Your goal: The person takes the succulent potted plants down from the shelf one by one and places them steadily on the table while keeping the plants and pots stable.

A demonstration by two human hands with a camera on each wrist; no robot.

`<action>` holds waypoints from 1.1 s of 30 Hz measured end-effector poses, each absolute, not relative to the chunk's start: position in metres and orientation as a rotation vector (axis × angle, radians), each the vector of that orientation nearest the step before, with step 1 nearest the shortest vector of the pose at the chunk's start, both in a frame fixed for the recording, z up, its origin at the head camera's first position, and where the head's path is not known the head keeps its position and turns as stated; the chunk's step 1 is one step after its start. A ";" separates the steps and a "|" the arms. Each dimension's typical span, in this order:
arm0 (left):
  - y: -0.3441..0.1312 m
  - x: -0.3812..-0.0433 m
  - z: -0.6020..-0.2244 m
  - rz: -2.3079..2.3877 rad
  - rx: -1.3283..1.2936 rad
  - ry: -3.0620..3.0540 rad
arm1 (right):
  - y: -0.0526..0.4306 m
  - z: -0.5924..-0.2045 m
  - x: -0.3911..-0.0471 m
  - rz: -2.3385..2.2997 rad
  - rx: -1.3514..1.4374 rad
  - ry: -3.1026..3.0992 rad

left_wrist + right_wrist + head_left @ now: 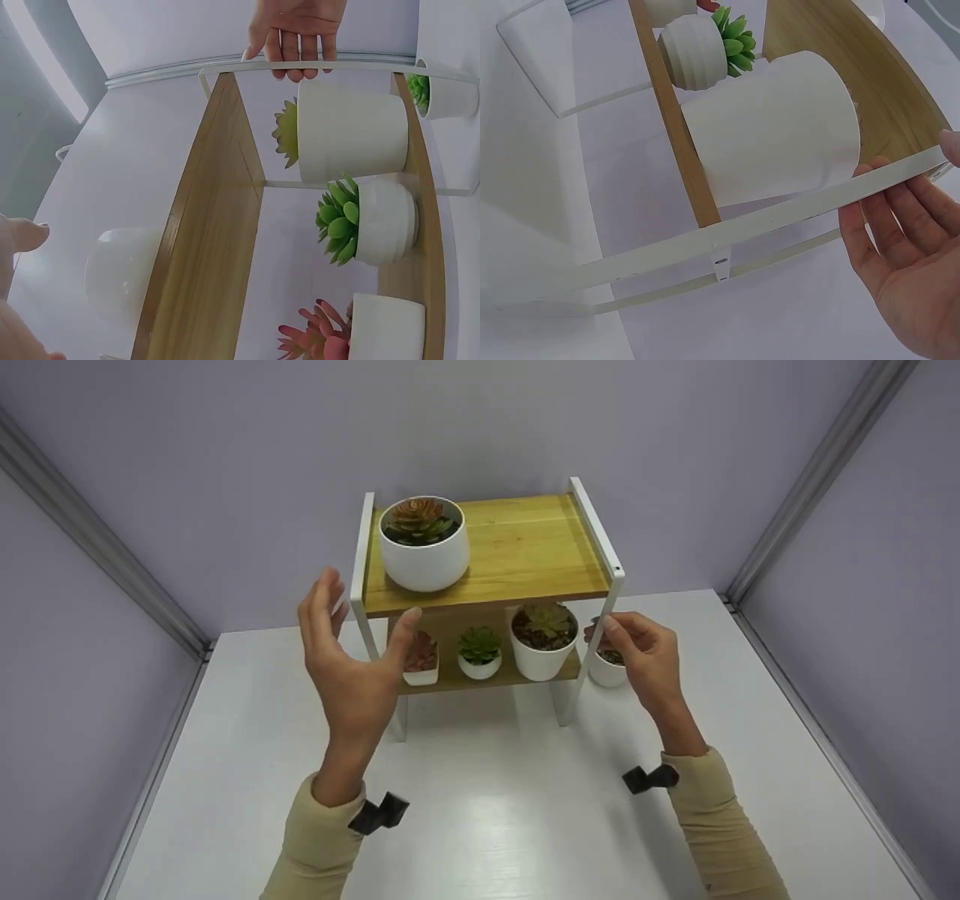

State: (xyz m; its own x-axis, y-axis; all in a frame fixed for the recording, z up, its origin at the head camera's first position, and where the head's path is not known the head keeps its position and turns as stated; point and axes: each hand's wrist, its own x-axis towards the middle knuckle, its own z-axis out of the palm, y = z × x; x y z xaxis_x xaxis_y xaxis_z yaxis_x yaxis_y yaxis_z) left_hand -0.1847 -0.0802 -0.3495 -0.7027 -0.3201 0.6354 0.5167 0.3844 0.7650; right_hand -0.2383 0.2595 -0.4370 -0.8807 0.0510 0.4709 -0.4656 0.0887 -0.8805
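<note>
A two-tier plant shelf (525,540) with wooden boards and white metal sides stands ahead of me. My left hand (352,675) is raised by its left front side, thumb and fingers spread apart, holding nothing. My right hand (649,660) holds the right front leg (795,210), thumb on one side and fingers behind it. On the top board, at the left, sits a large white pot with a reddish-brown succulent (424,544). Below are a red succulent pot (386,326), a small ribbed pot with a green succulent (382,221) and a taller white pot (772,127).
Another white potted plant (607,669) stands on the white table (465,825), right of the shelf and partly hidden by my right hand. Pale walls (480,427) with metal corner strips enclose the table at the back and both sides.
</note>
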 end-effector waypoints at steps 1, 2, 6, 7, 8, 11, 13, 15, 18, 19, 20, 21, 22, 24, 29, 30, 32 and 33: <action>-0.079 -0.185 -0.348 -1.405 -0.173 -1.896 | 0.260 -0.437 -0.238 1.837 0.401 -2.000; -0.079 -0.186 -0.347 -1.400 -0.175 -1.900 | 0.260 -0.437 -0.238 1.831 0.396 -2.004; -0.077 -0.188 -0.342 -1.371 -0.186 -1.902 | 0.259 -0.438 -0.239 1.826 0.379 -2.012; -0.077 -0.189 -0.340 -1.366 -0.190 -1.903 | 0.259 -0.438 -0.239 1.826 0.375 -2.012; -0.076 -0.189 -0.338 -1.363 -0.195 -1.905 | 0.259 -0.438 -0.239 1.829 0.374 -2.008; -0.073 -0.191 -0.332 -1.365 -0.206 -1.915 | 0.258 -0.439 -0.239 1.832 0.369 -2.000; -0.071 -0.192 -0.328 -1.368 -0.207 -1.927 | 0.258 -0.439 -0.240 1.829 0.366 -1.998; -0.070 -0.194 -0.326 -1.369 -0.206 -1.944 | 0.258 -0.439 -0.240 1.826 0.362 -1.997; -0.069 -0.197 -0.323 -1.369 -0.209 -1.963 | 0.257 -0.439 -0.241 1.822 0.349 -2.000; -0.069 -0.198 -0.323 -1.371 -0.211 -1.968 | 0.256 -0.438 -0.241 1.824 0.345 -1.999; -0.068 -0.199 -0.322 -1.374 -0.214 -1.971 | 0.256 -0.438 -0.242 1.829 0.341 -1.996; -0.068 -0.200 -0.322 -1.373 -0.217 -1.974 | 0.256 -0.438 -0.242 1.836 0.338 -1.993; -0.067 -0.201 -0.322 -1.372 -0.221 -1.975 | 0.256 -0.438 -0.242 1.838 0.334 -1.992; -0.065 -0.203 -0.321 -1.361 -0.224 -1.982 | 0.255 -0.437 -0.242 1.846 0.335 -1.983; -0.061 -0.208 -0.318 -1.337 -0.219 -1.997 | 0.255 -0.438 -0.244 1.843 0.361 -1.970; -0.060 -0.209 -0.318 -1.338 -0.217 -1.999 | 0.255 -0.438 -0.244 1.842 0.365 -1.968; -0.059 -0.211 -0.316 -1.338 -0.211 -2.005 | 0.255 -0.438 -0.244 1.835 0.368 -1.967; -0.059 -0.212 -0.316 -1.339 -0.205 -2.010 | 0.256 -0.438 -0.244 1.828 0.365 -1.970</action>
